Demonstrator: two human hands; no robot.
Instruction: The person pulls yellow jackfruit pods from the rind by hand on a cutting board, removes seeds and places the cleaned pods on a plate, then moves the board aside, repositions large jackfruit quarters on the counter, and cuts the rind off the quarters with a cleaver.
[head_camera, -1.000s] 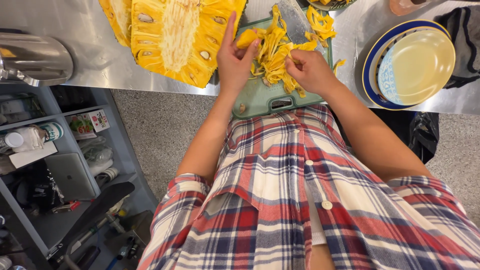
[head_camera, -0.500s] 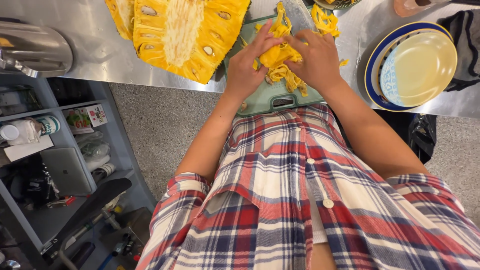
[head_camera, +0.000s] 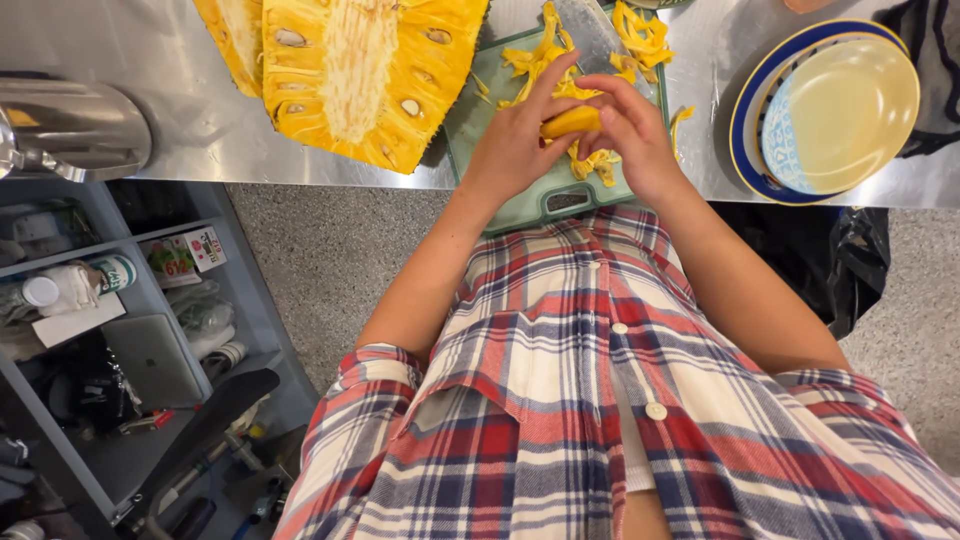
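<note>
Hands now meet over the near half of the green cutting board (head_camera: 560, 195): left hand (head_camera: 515, 150) and right hand (head_camera: 630, 135) close together on one yellow jackfruit pod (head_camera: 572, 121), fingers curled round it from both sides, pinching it between them. Pod is lifted clear of the board surface, held just above the loose yellow fibre strands (head_camera: 590, 165) that hang and lie below it

Change against half a second ago: hands were then flat and pressed down into the heap of strands; now they are raised and drawn together on a single pod. One second ago they sat apart, one on each side of the heap. Judgement: a pod has been separated out from the fibres and is being worked on in the fingers

Outward: more strands (head_camera: 640, 35) at the far end of the board beside a knife blade (head_camera: 590, 35). Cut jackfruit half (head_camera: 350, 70) lies to the left on the steel counter (head_camera: 150, 60), touching the board's edge. Stack of plates (head_camera: 830, 110), yellow on blue-rimmed, to the right, unchanged. Metal pot (head_camera: 70, 125) at far left
</note>
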